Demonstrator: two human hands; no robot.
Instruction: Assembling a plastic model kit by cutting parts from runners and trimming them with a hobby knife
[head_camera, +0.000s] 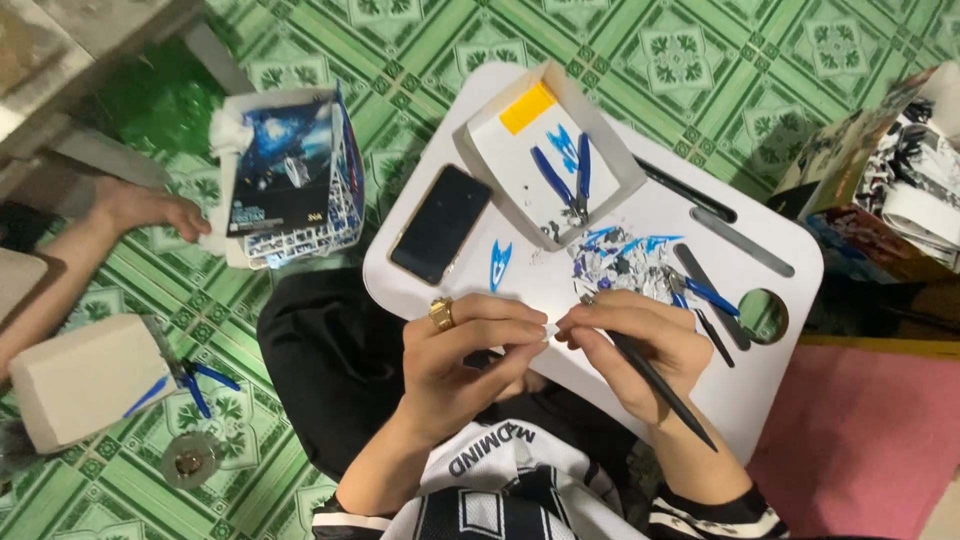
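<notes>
A: Quick pass. What's the left hand doing?
B: Gold ring on it, fingertips pinched together on a tiny white plastic piece, held just above the white rounded tabletop.
A: Right hand?
B: Grip clamped on a slim black pen-shaped hobby tool, tip meeting that piece; its fingertips touch the piece too.
A: Step?
B: Looks like trimming or cleaning the small part. I'd judge the next move needs a steady pinch and a light, controlled stroke, since the piece is tiny.
A: Around them?
B: Pile of blue, white and grey plastic scraps just beyond the hands, a loose blue part, a black phone, an open white cardboard box with blue-handled nippers inside.
A: Anyone else?
B: Another person's hand rests on the green patterned floor, far left, well apart.
</notes>
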